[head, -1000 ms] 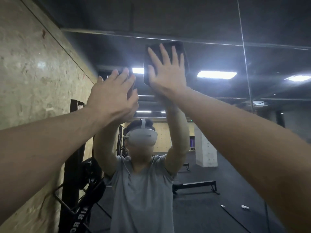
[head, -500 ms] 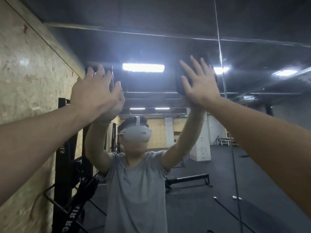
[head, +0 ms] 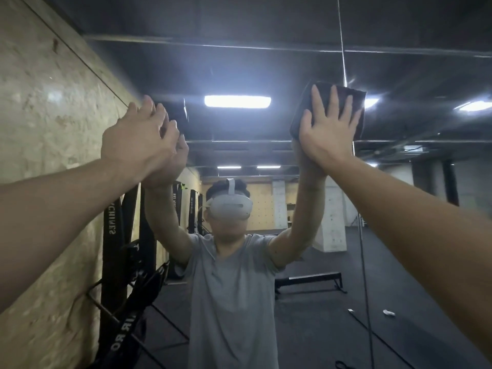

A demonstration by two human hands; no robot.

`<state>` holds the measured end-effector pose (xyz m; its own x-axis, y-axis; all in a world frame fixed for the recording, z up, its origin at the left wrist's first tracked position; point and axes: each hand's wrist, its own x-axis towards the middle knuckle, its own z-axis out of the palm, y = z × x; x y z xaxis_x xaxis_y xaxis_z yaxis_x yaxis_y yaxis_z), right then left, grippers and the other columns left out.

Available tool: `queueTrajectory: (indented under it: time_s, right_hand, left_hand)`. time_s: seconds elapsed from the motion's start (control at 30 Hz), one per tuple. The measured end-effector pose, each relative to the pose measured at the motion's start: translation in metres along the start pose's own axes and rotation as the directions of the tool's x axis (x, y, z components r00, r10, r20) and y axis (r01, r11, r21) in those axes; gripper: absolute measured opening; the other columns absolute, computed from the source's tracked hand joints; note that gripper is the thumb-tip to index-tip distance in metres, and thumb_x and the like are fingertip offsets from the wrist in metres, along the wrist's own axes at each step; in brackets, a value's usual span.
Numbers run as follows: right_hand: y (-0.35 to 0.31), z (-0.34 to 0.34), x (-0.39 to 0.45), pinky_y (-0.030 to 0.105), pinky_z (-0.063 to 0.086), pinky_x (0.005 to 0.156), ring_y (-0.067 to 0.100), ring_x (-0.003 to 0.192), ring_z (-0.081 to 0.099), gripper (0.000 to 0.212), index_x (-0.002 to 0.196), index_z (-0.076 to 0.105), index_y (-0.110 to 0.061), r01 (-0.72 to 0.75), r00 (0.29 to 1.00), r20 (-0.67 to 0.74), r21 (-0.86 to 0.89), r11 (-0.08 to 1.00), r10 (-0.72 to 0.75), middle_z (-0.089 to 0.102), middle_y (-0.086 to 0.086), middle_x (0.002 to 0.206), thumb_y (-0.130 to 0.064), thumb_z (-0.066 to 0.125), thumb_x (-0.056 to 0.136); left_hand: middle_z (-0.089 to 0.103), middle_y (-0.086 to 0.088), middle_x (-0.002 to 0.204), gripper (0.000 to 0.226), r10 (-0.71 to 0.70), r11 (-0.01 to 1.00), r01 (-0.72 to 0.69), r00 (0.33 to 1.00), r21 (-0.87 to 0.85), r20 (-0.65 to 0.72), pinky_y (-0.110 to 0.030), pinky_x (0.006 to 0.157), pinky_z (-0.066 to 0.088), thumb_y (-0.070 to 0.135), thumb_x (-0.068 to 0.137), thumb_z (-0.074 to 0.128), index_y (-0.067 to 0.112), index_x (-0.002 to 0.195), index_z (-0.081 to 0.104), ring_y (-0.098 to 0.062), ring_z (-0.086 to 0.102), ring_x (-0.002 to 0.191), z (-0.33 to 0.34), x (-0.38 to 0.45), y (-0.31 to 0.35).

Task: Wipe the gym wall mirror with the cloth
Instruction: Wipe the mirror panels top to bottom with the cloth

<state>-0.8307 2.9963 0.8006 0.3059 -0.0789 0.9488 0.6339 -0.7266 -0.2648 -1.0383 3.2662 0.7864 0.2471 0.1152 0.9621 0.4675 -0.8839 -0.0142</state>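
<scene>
Dark folded cloth is pressed flat to the wall mirror by the splayed right hand for full contact, while the open left hand braces against the glass.

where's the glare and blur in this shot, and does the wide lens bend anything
Head view: reflected ceiling lights flare white in the mirror, one beside the cloth; the left hand is slightly motion-blurred, the right hand sharper; the forearms look oversized at the edges; the room is dim.

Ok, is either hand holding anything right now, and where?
The right hand presses the dark folded cloth flat against the wall mirror, palm and straight fingers across its middle. The left hand holds nothing.
</scene>
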Motion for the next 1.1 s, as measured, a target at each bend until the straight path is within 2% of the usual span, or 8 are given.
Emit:
queueTrajectory:
  time_s: [0.13,0.27,0.33,0.47,0.63,0.83,0.97,1.1]
  right_hand:
    - [-0.038,0.006,-0.005,0.059,-0.008,0.125,0.037,0.158,-0.006,0.062,0.164,0.005,-0.039,0.006,1.000,0.019,-0.038,0.999,-0.005,-0.001,0.003,0.174,-0.042,0.020,0.105]
    - [-0.104,0.016,-0.018,0.060,-0.005,0.125,0.037,0.158,-0.007,0.062,0.164,0.002,-0.039,0.121,0.992,0.041,-0.085,0.989,-0.118,-0.002,0.004,0.174,-0.045,0.016,0.104]
    - [-0.149,0.025,-0.036,0.060,-0.005,0.126,0.036,0.158,-0.009,0.062,0.164,0.002,-0.040,0.229,0.972,0.064,-0.085,0.970,-0.224,-0.003,0.004,0.173,-0.047,0.014,0.104]
    - [-0.210,0.052,-0.075,0.061,-0.006,0.124,0.034,0.158,-0.013,0.061,0.164,0.003,-0.041,0.410,0.910,0.111,-0.117,0.904,-0.399,-0.004,0.000,0.173,-0.055,0.009,0.105]
    - [-0.176,0.044,-0.079,0.056,-0.004,0.127,0.030,0.159,-0.007,0.059,0.163,0.011,-0.041,0.551,0.831,0.174,-0.132,0.824,-0.528,0.002,-0.002,0.174,-0.054,0.015,0.106]
    - [-0.081,0.024,-0.091,0.051,-0.006,0.128,0.026,0.159,-0.008,0.059,0.162,0.008,-0.043,0.348,0.932,0.155,-0.129,0.928,-0.328,0.000,-0.002,0.174,-0.052,0.017,0.105]
    - [-0.019,0.009,-0.090,0.051,-0.003,0.128,0.026,0.159,-0.008,0.063,0.163,0.009,-0.041,0.194,0.973,0.146,-0.100,0.976,-0.178,0.000,-0.001,0.174,-0.054,0.015,0.102]
    - [0.028,0.003,-0.087,0.053,0.000,0.128,0.029,0.159,-0.003,0.060,0.164,0.010,-0.040,0.011,0.997,0.079,-0.066,0.998,-0.006,0.002,0.000,0.174,-0.051,0.021,0.105]
  left_hand:
    - [0.040,-0.006,0.153,0.053,0.063,0.998,-0.061,0.997,0.035,-0.041,-0.052,0.089,0.052,0.044,0.102,0.032,0.015,0.146,0.043,-0.029,0.042,0.135,0.007,-0.001,-0.012]
    - [0.046,-0.008,0.142,0.048,0.138,0.988,-0.134,0.989,0.073,-0.048,-0.047,0.077,0.057,0.042,0.099,0.042,0.015,0.138,0.047,-0.027,0.049,0.124,0.009,0.000,-0.026]
    - [0.046,-0.008,0.142,0.046,0.167,0.985,-0.164,0.985,0.051,-0.051,-0.048,0.080,0.057,0.041,0.098,0.041,0.016,0.137,0.048,-0.025,0.048,0.124,0.006,-0.002,-0.031]
    - [0.033,-0.003,0.163,0.050,0.203,0.976,-0.206,0.978,-0.076,-0.045,-0.050,0.102,0.047,0.039,0.107,0.026,0.021,0.151,0.042,-0.021,0.034,0.148,-0.004,-0.007,-0.038]
    - [0.044,-0.009,0.148,0.047,0.226,0.965,-0.231,0.973,-0.125,-0.049,-0.050,0.097,0.049,0.040,0.106,0.026,0.016,0.139,0.048,-0.027,0.047,0.133,-0.002,-0.012,-0.044]
    - [0.049,-0.023,0.130,0.058,0.181,0.983,-0.181,0.983,-0.019,-0.010,-0.054,0.102,0.046,0.048,0.104,0.028,0.000,0.126,0.053,-0.038,0.048,0.119,0.003,-0.013,-0.025]
    - [0.036,-0.025,0.154,0.065,0.151,0.988,-0.152,0.988,0.013,0.034,-0.053,0.115,0.037,0.050,0.105,0.030,0.001,0.147,0.042,-0.040,0.036,0.141,0.006,-0.012,-0.023]
    - [0.028,-0.019,0.162,0.062,0.138,0.989,-0.136,0.989,-0.051,0.056,-0.051,0.119,0.031,0.047,0.106,0.031,0.008,0.155,0.035,-0.034,0.024,0.151,0.003,-0.022,-0.019]
